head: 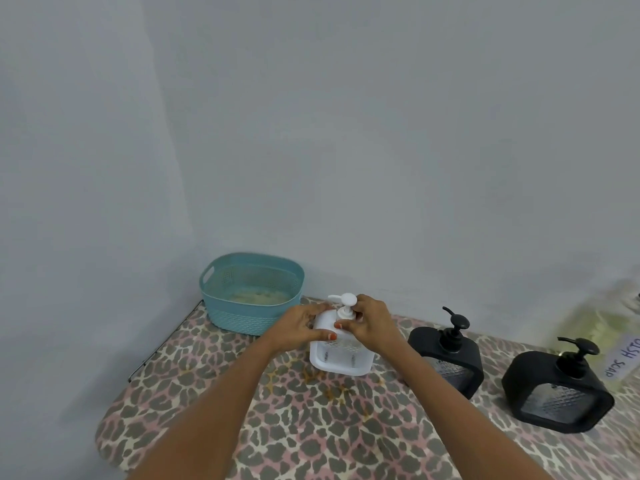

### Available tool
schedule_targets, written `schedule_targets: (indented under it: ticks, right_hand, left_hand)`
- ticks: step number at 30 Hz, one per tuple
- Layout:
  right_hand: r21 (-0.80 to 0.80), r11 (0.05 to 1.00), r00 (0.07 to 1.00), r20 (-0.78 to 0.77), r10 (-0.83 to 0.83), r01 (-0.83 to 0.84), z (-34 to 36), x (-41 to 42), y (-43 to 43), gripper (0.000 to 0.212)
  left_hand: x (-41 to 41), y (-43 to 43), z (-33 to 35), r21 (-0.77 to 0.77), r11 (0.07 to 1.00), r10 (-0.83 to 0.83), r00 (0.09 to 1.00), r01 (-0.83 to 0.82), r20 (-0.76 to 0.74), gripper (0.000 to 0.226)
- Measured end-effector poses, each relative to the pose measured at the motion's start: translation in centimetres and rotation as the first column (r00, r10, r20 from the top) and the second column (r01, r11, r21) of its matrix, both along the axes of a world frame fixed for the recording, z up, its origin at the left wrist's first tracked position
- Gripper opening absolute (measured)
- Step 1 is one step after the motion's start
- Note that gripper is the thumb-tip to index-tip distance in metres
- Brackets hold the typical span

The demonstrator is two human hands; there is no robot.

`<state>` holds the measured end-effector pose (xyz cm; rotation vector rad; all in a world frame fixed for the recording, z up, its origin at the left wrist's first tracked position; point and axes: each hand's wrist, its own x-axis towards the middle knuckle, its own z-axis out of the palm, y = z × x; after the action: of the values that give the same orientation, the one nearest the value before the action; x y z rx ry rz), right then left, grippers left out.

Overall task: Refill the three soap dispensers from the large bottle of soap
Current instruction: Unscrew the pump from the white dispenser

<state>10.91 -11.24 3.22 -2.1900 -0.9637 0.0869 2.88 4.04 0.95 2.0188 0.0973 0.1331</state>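
Starting on the first of three, by the look of it: working at the pump of the white dispenser, probably unscrewing it, though tightening cannot be ruled out from one view. Judged early in the job. Seeing pumps seated on the nearer black dispenser and the second black dispenser, no neck open, no soap being poured. Cannot read fill levels through the ribbed windows. Left to do, on that reading: lifting out this pump, pouring from the large bottle, closing up, then repeating twice.

Finding the white dispenser upright on the leopard-print table cover, just to the right of the teal basket and a little nearer the camera than it, close but apparently not touching. Clasped from both sides. Gripped at the upper left shoulder by the left hand, with fingers curled round the body to steady it. Pinched at the pump's collar, just under the spout head, by the right hand, with thumb and fingertips closed on the neck as for twisting. Holding nothing else in either hand.

Placing the rest from the same basket: nearer black dispenser well to its right, beyond the white one; second black dispenser farther right again; large bottle farthest right, cut by the frame edge and blurred, with a handwritten label partly showing. Calling for a pickup of that bottle before any refilling.
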Motion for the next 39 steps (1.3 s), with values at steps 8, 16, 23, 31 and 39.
schedule_targets:
  ticks: [8, 16, 23, 31, 39]
  right_hand:
    - [-0.032, 0.982, 0.977, -0.107, 0.184, -0.188, 1.5, 0.7, -1.1, 0.029]
    - [0.051, 0.992, 0.987, -0.117, -0.112, 0.119, -0.3, -0.7, 0.2, 0.053]
    - [0.145, 0.977, 0.969, -0.214, -0.125, 0.158, -0.6, -0.8, -0.2, 0.038]
    - [0.226, 0.961, 0.943, -0.322, -0.083, 0.161, -0.9, -1.6, 0.0, 0.046]
    - [0.301, 0.898, 0.932, -0.268, -0.244, 0.321, -1.3, -2.3, 0.5, 0.032]
  left_hand:
    - [0.1, 0.1, -0.1, 0.003, 1.0, -0.006, 1.0, 0.006, -0.013, 0.055]
    - [0.3, 0.3, -0.2, 0.019, 1.0, -0.023, 0.999, 0.023, -0.027, 0.053]
    - [0.2, 0.3, -0.3, -0.038, 0.999, -0.028, 0.999, 0.026, -0.04, 0.055]
    - [0.0, 0.2, -0.2, -0.029, 1.0, -0.011, 0.999, 0.009, -0.053, 0.055]
    - [-0.2, 0.0, 0.1, -0.05, 0.999, -0.009, 0.999, 0.007, -0.047, 0.048]
